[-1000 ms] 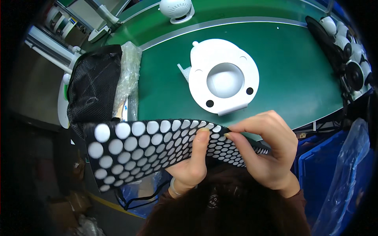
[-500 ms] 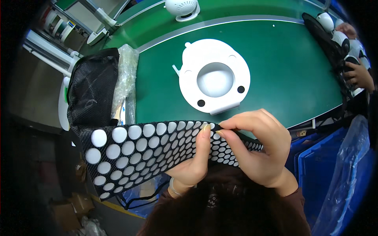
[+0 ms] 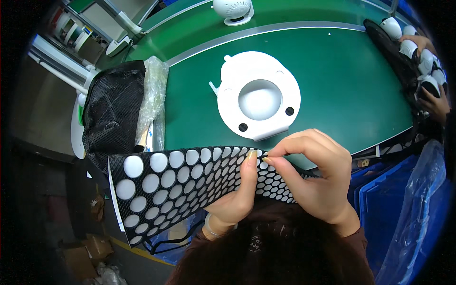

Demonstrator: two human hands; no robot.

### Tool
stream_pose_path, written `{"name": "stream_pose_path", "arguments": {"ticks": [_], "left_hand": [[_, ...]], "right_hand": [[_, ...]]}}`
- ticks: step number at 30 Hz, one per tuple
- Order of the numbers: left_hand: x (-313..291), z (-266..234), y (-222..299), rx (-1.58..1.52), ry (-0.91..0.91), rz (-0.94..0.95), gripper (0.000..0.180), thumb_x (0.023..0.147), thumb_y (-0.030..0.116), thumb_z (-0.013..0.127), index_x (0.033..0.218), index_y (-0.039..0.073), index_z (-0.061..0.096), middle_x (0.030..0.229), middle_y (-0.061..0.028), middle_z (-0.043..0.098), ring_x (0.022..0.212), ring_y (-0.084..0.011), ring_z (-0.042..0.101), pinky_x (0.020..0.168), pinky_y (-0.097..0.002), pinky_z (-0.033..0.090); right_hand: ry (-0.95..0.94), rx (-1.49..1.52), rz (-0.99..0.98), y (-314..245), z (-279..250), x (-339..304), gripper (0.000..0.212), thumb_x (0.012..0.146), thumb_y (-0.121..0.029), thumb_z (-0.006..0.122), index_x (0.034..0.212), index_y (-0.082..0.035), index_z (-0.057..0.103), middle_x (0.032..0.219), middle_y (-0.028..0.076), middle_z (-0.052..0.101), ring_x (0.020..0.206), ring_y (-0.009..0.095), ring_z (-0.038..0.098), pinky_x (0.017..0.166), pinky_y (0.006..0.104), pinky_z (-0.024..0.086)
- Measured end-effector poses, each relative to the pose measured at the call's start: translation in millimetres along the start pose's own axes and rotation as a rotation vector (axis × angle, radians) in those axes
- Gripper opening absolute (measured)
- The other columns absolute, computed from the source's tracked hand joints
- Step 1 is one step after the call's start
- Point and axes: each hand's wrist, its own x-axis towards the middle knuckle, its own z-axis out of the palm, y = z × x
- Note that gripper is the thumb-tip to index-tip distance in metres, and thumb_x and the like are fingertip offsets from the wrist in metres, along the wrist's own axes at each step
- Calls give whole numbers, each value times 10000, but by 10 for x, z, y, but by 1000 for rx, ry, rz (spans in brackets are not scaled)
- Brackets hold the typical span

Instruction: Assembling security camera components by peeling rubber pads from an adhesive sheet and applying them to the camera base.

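black mesh bag sits far l., w/ crumpled clear plastic right beside it. next, below the bench's near edge, held up in front of the body: dotted sheet, dark backing w/ rows of white round dots, its l. end hanging free. looks light, thin & bendy, so it prob. sags if held at one pt only; dots may be tacky, can't tell. best hold: flat support behind, thumb on front, pinch at the edge.

l. hand does abt that: thumb pressed on the dots nr the top edge, other fingers mostly hidden behind. white ring-shaped part w/ two black pads lies on the bench beyond, apart from both hands. r. hand: thumb & index pinched narrow on the sheet's top edge, just beside the l. thumb; whether on a dot or the backing, can't tell. far r.: blue crate.
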Motion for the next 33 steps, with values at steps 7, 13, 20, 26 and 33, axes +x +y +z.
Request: {"name": "stream_pose_path", "arguments": {"ticks": [7, 13, 20, 26, 33], "left_hand": [[9, -97, -57, 125, 18, 59, 329, 685, -62, 580, 989, -87, 456, 890, -120, 562, 770, -146, 558, 703, -225, 437], [176, -105, -63, -52, 81, -349, 355, 667, -69, 585, 987, -83, 429, 933, -113, 506, 680, -82, 476, 644, -187, 394], [235, -183, -146, -133, 116, -407, 201, 670, -83, 582, 860, -83, 516, 775, -89, 563, 665, -113, 532, 627, -201, 418], [223, -213, -167, -167, 100, -403, 201, 668, -93, 581, 859, -86, 519, 768, -88, 562, 654, -114, 534, 615, -199, 426], [225, -188, -198, -192, 99, -342, 198, 678, -88, 579, 868, -89, 525, 766, -85, 561, 665, -112, 534, 620, -200, 429]], "right_hand": [[-58, -36, -58, -98, -34, 30, 152, 567, 56, 626, 686, -15, 565, 682, 73, 584, 622, 186, 551, 564, 249, 416], [137, -64, -30, 16, -306, 351, 62, 675, -5, 566, 720, 31, 543, 830, 133, 598, 790, 171, 566, 701, 264, 440], [-69, 145, 238, 132, -185, 666, 122, 746, -77, 559, 753, 45, 562, 689, 48, 574, 640, 78, 533, 613, 184, 421], [-53, 75, 199, 115, -132, 668, 107, 732, -71, 566, 737, 36, 563, 670, 37, 562, 618, 69, 519, 591, 174, 410], [-18, -90, 122, 103, -119, 678, 107, 720, -76, 578, 714, 26, 545, 658, 44, 569, 600, 71, 526, 576, 174, 414]]}}
